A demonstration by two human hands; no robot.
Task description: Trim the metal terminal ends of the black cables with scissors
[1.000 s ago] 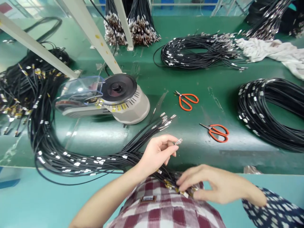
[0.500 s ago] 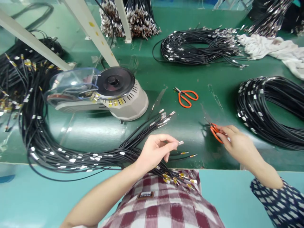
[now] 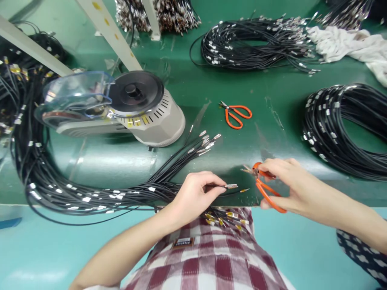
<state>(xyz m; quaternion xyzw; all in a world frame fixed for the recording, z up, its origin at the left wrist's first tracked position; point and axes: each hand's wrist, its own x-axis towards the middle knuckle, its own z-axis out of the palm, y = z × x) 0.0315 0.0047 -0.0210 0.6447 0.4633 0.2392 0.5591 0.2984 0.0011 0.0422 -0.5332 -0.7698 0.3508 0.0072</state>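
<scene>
My left hand pinches the end of a black cable between thumb and fingers, and its silvery tip sticks out to the right. To the right, my right hand holds orange-handled nippers, with the handles spread and the blades pointing left toward the cable tip, a gap apart from it. Below my left hand, a bunch of cable ends with yellow tape hangs over the table edge against the checked apron. Another cable end with a yellow band lies just beside the held tip.
A second pair of orange-handled nippers lies on the green table. At left stands a round tape dispenser, with a thick cable bundle curving below it. Cable coils lie right and back, near a white cloth.
My right hand has moved left toward my left hand, and the nippers' handles have spread apart. The left hand keeps its pinch, with more of the cable tip showing.
</scene>
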